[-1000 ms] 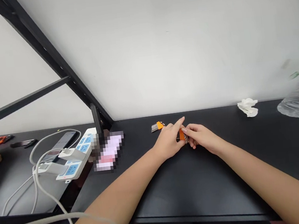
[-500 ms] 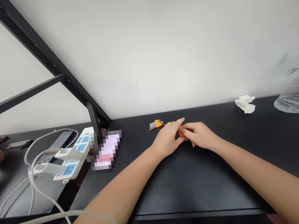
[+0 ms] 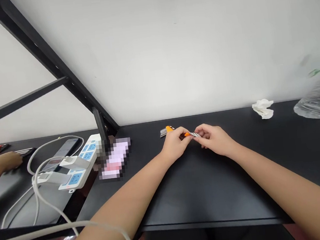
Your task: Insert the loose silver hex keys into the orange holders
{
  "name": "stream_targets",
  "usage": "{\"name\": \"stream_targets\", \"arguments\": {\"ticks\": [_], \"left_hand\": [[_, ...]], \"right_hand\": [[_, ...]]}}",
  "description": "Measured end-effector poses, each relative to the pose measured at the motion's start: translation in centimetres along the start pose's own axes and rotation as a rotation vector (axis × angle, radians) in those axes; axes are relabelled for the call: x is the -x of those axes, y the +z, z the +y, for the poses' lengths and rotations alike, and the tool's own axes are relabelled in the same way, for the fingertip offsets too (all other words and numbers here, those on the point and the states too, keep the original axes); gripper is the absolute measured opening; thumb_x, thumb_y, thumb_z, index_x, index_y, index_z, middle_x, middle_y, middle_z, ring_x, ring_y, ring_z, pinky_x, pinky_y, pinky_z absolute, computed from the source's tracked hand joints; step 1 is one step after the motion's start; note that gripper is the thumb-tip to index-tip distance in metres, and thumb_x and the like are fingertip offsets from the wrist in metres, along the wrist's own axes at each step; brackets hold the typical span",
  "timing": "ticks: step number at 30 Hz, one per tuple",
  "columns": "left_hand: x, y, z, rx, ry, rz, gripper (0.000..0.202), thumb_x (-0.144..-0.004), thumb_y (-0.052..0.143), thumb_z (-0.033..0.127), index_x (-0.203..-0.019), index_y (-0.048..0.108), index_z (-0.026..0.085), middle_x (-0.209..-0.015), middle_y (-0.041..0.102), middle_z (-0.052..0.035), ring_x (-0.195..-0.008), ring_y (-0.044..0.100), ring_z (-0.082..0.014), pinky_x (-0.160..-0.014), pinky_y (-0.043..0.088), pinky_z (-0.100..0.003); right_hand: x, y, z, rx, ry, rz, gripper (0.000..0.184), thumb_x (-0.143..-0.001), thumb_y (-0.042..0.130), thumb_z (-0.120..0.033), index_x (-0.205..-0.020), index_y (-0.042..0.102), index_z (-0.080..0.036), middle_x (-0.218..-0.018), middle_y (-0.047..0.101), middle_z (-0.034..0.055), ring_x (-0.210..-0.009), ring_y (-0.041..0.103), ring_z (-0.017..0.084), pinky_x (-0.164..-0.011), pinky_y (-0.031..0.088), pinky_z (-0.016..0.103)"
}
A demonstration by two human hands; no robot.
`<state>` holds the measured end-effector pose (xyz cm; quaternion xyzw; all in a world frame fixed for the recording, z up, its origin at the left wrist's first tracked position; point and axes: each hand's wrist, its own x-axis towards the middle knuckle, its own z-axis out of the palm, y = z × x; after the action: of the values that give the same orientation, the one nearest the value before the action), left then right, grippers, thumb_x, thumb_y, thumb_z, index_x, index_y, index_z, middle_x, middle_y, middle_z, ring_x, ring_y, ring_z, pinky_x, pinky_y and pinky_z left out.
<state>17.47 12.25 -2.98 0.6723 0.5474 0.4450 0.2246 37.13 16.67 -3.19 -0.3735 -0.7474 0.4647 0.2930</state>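
Note:
Just above the black tabletop point(image 3: 207, 184), my two hands meet around a small hex key set point(image 3: 195, 134) with an orange holder and several thin metal rods. My left hand point(image 3: 174, 144) is closed, its thumb and fingers pinching the orange holder end. With fingertips curled in, my right hand point(image 3: 214, 140) grips the rod end from the other side. A second hex key set point(image 3: 164, 131), also orange with silvery rods, lies behind my left hand and is partly covered by it.
To the left are a blurred-out phone-like screen point(image 3: 115, 158), a white power strip point(image 3: 81, 163) with plugs and looping cables, and a black metal frame point(image 3: 55, 66). Another person's hand point(image 3: 11, 160) is at far left. Crumpled tissue point(image 3: 263, 108) and a plastic bottle point(image 3: 318, 100) stand right.
The held hex key set has been turned, so its rods now point right toward my right hand. My left fingers have drawn in to the orange end. The other person's hand moved right.

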Motion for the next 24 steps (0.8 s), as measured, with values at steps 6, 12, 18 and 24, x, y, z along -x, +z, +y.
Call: {"name": "stream_targets", "arguments": {"ticks": [6,12,18,24], "left_hand": [[0.07,-0.40,-0.61,-0.238,0.352,0.065,0.008,-0.092,0.062,0.018,-0.087,0.067,0.021,-0.090,0.075,-0.0022,-0.083,0.069,-0.0169,-0.078,0.054,-0.033],[-0.04,-0.67,-0.56,-0.293,0.522,0.090,0.010,-0.093,0.061,0.014,-0.096,0.068,0.021,-0.097,0.076,-0.0039,-0.090,0.071,-0.0174,-0.083,0.057,-0.034],[0.02,-0.56,-0.34,-0.244,0.462,0.059,0.010,-0.095,0.063,0.018,-0.100,0.070,0.023,-0.100,0.078,-0.0022,-0.091,0.074,-0.0169,-0.083,0.059,-0.033],[-0.06,-0.59,-0.41,-0.368,0.585,0.097,0.014,-0.094,0.060,0.014,-0.100,0.070,0.021,-0.100,0.078,-0.0047,-0.094,0.074,-0.0192,-0.085,0.060,-0.036]], "right_hand": [[-0.03,0.06,-0.65,-0.510,0.133,-0.073,0.039,-0.083,0.078,-0.046,-0.106,0.062,-0.018,-0.089,0.073,0.0063,-0.072,0.072,0.017,-0.067,0.061,0.030],[0.03,0.11,-0.48,-0.734,0.182,-0.032,0.037,-0.078,0.086,-0.038,-0.102,0.066,-0.018,-0.085,0.072,0.0042,-0.069,0.069,0.013,-0.066,0.059,0.024],[0.10,0.37,-0.52,-0.808,0.174,0.013,0.031,-0.078,0.086,-0.034,-0.097,0.068,-0.018,-0.076,0.068,0.0009,-0.061,0.063,0.010,-0.060,0.055,0.022],[0.25,0.52,-0.62,-0.825,0.227,-0.074,0.039,-0.078,0.086,-0.035,-0.110,0.069,-0.018,-0.096,0.074,0.0069,-0.077,0.072,0.014,-0.078,0.062,0.028]]}}
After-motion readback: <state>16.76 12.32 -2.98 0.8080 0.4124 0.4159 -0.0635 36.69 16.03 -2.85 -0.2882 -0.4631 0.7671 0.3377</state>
